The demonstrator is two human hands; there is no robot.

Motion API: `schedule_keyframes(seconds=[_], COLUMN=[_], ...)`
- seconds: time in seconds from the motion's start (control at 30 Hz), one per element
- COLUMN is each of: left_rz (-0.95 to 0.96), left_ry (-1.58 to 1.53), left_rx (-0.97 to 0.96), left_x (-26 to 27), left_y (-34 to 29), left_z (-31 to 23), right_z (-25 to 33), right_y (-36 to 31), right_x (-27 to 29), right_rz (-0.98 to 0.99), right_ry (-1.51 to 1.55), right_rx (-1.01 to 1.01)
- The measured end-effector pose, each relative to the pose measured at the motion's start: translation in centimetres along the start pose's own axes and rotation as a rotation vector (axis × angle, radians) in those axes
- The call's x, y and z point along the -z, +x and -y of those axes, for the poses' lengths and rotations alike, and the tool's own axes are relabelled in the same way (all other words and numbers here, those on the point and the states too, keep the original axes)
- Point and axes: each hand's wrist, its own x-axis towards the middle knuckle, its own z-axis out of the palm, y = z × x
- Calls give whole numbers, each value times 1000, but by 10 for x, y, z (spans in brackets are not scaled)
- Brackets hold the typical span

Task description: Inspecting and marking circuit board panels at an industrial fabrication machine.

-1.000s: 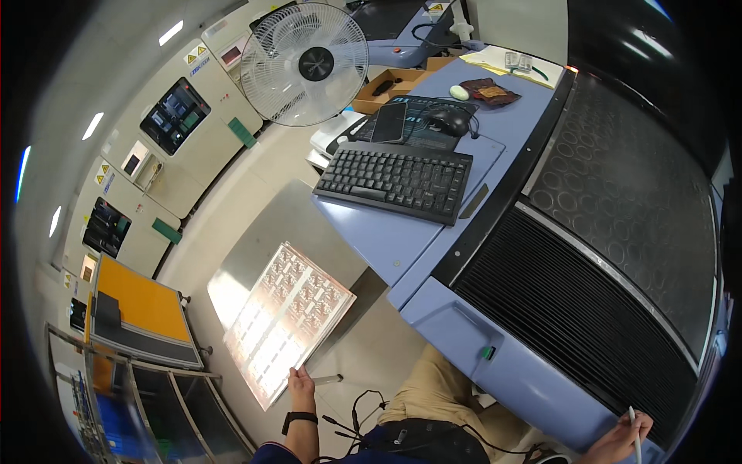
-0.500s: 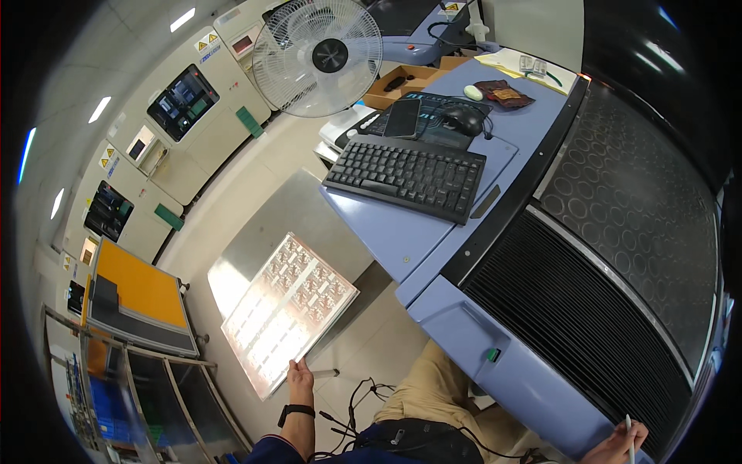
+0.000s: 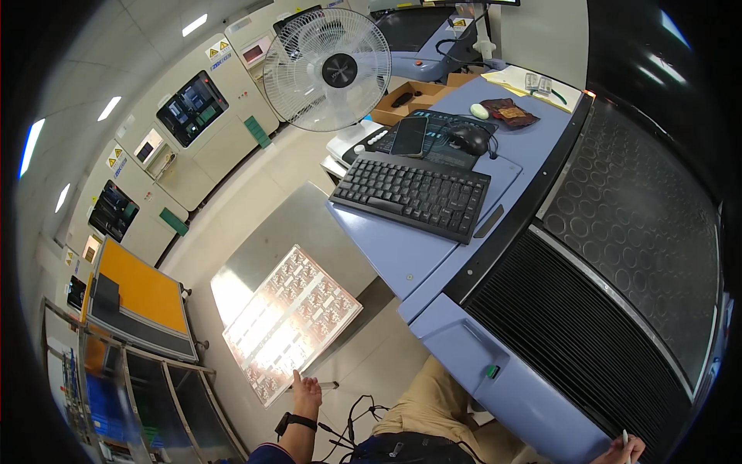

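A large copper-coloured circuit board panel (image 3: 311,308), printed with repeated patterns, lies on a metal table (image 3: 290,224) to my left, its near half washed out by glare. My left hand (image 3: 307,393), wearing a black wristband, is at the panel's near edge. Its fingers are apart and hold nothing; whether the thumb still touches the edge I cannot tell. At the lower right, my right hand (image 3: 627,450) is closed round a thin white pen-like stick (image 3: 625,436), beside the ribbed black top of the blue machine (image 3: 456,340). Part of that hand is cut off by the picture's edge.
On the blue machine lie a black keyboard (image 3: 413,192), a phone (image 3: 410,136), a mouse (image 3: 468,138) and a dark crumpled packet (image 3: 510,114). A fan (image 3: 328,71) stands beyond. Metal racks (image 3: 166,394) and an orange-topped cart (image 3: 143,290) are at left. Cables (image 3: 352,421) hang near my legs.
My left hand has loosened from the panel's near edge, its fingers now spread. The right hand has dropped slightly toward the lower edge with the white stick. My view has shifted a little.
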Motion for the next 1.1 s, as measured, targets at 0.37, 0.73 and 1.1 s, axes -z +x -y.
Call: schedule_keyframes(seconds=[0.37,0.73,1.1], left_rz=[373,664,1011], left_ry=[-96,1546,1031], left_rx=[-5,-1382,-977], left_x=[-68,-6,-153], left_y=[53,-18,-271], left_z=[3,-42,-27], right_z=[-8,26,119], right_y=[-9,8,8], right_x=[9,7,384], right_rz=[14,-46,-596], right_ry=[-96,-137,-1845], right_rx=[34,-78,-161])
